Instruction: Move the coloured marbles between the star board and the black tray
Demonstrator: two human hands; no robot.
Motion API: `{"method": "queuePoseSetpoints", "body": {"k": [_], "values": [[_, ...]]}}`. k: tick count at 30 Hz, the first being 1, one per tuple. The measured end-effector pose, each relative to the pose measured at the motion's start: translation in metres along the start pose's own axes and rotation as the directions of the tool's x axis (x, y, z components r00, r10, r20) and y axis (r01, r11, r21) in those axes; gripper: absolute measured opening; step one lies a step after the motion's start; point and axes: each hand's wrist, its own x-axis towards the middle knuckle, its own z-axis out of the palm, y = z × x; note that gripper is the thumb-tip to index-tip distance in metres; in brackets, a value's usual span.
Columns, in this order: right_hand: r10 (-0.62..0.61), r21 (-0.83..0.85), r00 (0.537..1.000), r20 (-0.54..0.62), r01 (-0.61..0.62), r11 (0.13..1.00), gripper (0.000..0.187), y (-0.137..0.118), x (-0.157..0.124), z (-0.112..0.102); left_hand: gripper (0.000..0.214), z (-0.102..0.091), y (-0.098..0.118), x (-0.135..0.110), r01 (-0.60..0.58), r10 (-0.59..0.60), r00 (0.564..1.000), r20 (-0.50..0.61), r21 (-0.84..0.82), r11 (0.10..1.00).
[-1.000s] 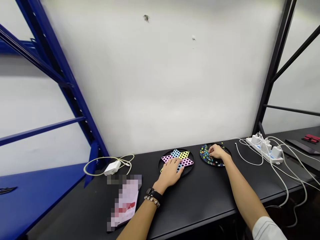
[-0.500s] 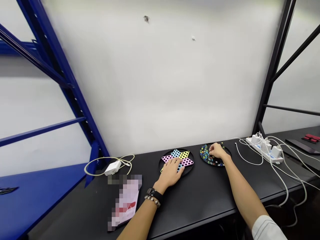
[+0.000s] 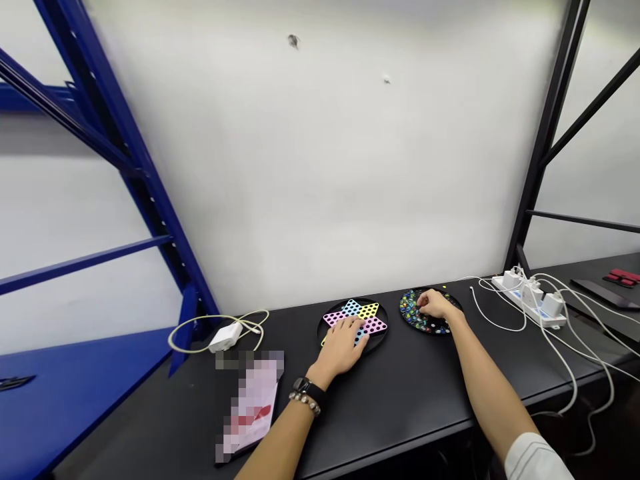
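Observation:
A round black board with a star of pink, blue and yellow fields full of holes (image 3: 369,315) lies on the black table (image 3: 400,393). My left hand (image 3: 341,345) rests flat on its near left part, fingers stretched out. To the right stands a round black tray of several coloured marbles (image 3: 411,313). My right hand (image 3: 436,305) is in that tray with fingers curled down among the marbles; what they pinch is hidden. A black watch and bead bracelet sit on my left wrist.
A white charger with a coiled cable (image 3: 225,335) lies at the left. A pixelated flat item (image 3: 253,400) lies near the front edge. A white power strip with plugs and cables (image 3: 533,300) is at the right. Blue shelving (image 3: 125,173) stands left, a black frame (image 3: 545,147) right.
Almost nothing differs. My right hand's fingers shift slightly among the marbles; my left hand stays on the board.

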Motion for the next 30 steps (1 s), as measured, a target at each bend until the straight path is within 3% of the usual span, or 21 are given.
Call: {"method": "queuePoseSetpoints", "body": {"k": [12, 18, 24, 27, 30], "values": [[0.022, -0.024, 1.0, -0.016, -0.022, 0.999, 0.008, 0.002, 0.001, 0.002, 0.038, 0.001, -0.001, 0.0, 0.0, 0.0, 1.0, 0.001, -0.002, 1.0], [0.09, 0.051, 0.989, 0.115, -0.096, 0.994, 0.007, -0.005, -0.002, 0.002, 0.038, 0.0, 0.001, 0.0, 0.009, -0.009, 1.0, 0.007, -0.006, 1.0], [0.104, 0.047, 0.989, 0.107, -0.11, 0.993, 0.01, -0.01, -0.007, -0.001, 0.038, -0.004, 0.003, -0.001, 0.012, -0.012, 1.0, 0.02, -0.001, 1.0], [0.074, 0.147, 0.991, 0.111, -0.09, 0.985, 0.011, -0.011, -0.008, -0.001, 0.039, -0.004, 0.003, -0.001, 0.007, -0.007, 1.0, 0.024, -0.003, 1.0], [0.041, 0.352, 0.996, 0.076, -0.065, 0.934, 0.014, -0.012, -0.008, -0.002, 0.039, -0.004, 0.002, -0.001, 0.007, -0.006, 1.0, 0.028, -0.008, 1.0]]}}
